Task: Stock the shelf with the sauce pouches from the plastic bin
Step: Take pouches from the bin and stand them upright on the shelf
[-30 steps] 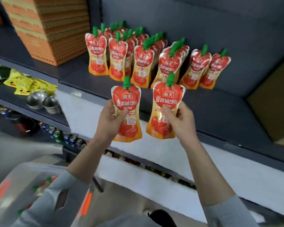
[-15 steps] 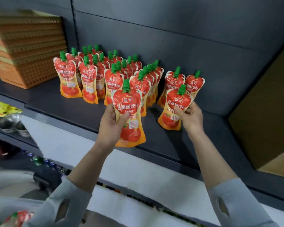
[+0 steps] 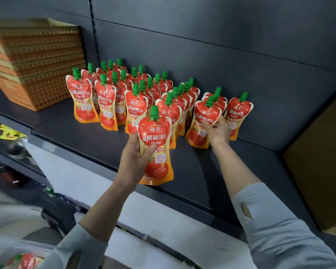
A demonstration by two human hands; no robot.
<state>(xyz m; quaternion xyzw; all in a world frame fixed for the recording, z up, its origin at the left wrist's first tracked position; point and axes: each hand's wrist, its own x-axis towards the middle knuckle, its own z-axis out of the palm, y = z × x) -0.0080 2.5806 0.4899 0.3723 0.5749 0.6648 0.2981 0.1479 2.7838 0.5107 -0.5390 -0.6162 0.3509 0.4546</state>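
The left hand (image 3: 133,160) grips a red and orange sauce pouch (image 3: 155,144) around its lower half, thumb across the front and fingers curled behind, and holds it upright with its green cap on top, in the air over the front part of the dark shelf (image 3: 76,136). Farther in and to the right, the right hand (image 3: 217,131) clasps a second pouch (image 3: 204,121) at its waist; this one stands on the shelf, leaning slightly, just in front of another pouch and just beside the rightmost pouch (image 3: 239,113) of the display. To the left of it the stocked pouches (image 3: 107,105) stand in several files running back toward the shelf's rear panel, all facing forward (the labels show tomatoes and Chinese lettering). A stack of orange perforated baskets (image 3: 37,65) sits at the left end of the same shelf, apart from the pouches. Both arms wear grey sleeves (image 3: 275,230). At the lower left corner the clear plastic bin (image 3: 0,247) shows only in part and blurred, with at least one more red pouch (image 3: 25,261) inside. On the lower shelf to the left lie yellow packets (image 3: 8,133) and metal bowls (image 3: 17,148).
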